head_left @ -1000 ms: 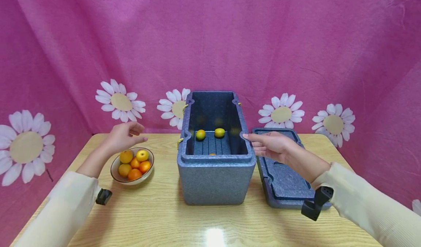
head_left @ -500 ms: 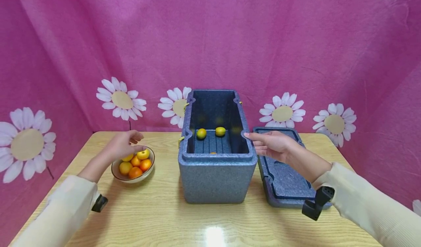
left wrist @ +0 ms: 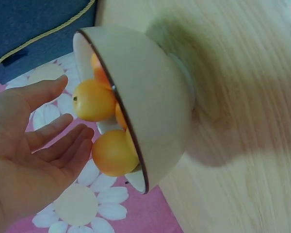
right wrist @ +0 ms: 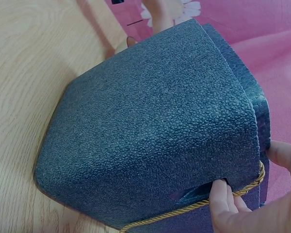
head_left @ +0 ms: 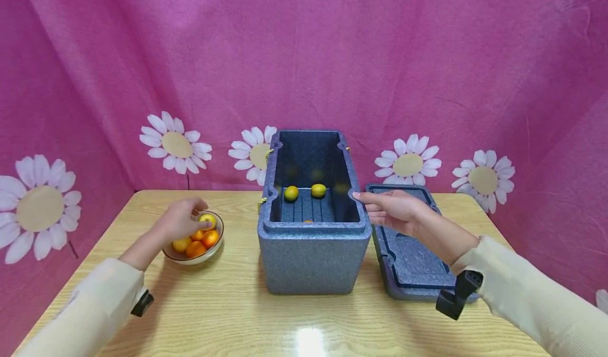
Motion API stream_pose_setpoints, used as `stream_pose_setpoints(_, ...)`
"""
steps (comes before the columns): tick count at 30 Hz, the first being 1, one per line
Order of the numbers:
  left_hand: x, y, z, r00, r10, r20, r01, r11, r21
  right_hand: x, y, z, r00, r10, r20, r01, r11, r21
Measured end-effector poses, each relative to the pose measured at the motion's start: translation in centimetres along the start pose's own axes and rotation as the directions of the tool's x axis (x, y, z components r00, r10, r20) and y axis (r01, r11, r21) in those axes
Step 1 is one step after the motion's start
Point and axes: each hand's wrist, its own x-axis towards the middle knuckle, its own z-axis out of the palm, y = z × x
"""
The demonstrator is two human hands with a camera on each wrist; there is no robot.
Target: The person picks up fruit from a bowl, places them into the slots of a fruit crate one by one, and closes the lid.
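Note:
At the left, my left hand (head_left: 182, 221) hovers over a pale, brown-rimmed bowl (left wrist: 155, 102) of fruit, fingers spread. In the left wrist view, the thumb and fingertips are around a round yellow fruit (left wrist: 93, 100) with a small dark stem end, a gap showing beside it. Other fingertips lie right at a yellow-orange fruit (left wrist: 114, 153). My right hand (head_left: 394, 209) holds the side of a dark grey foam cooler box (head_left: 313, 264), thumb on the rim and fingers at the handle slot below, by a gold rope (right wrist: 169, 212). Inside the box lie two yellow fruits (head_left: 318, 190) and part of an orange one (head_left: 308, 221).
The box's lid (head_left: 418, 254) lies on the wooden table (head_left: 214, 309) to the right, under my right forearm. Orange fruits (head_left: 196, 249) fill the front of the bowl. A pink curtain (head_left: 309, 56) with daisies hangs behind the table.
My left hand has lowered into the bowl and moved slightly right, its fingertips now at the yellow fruit. My right hand stays on the box rim.

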Motion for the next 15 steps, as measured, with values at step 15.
stream_pose_setpoints(15,0.55,0.26,0.53,1.0,0.009,0.02,-0.011,0.994,0.106,0.03,0.07,0.08,1.0,0.003,-0.021,-0.004,1.0,-0.018)
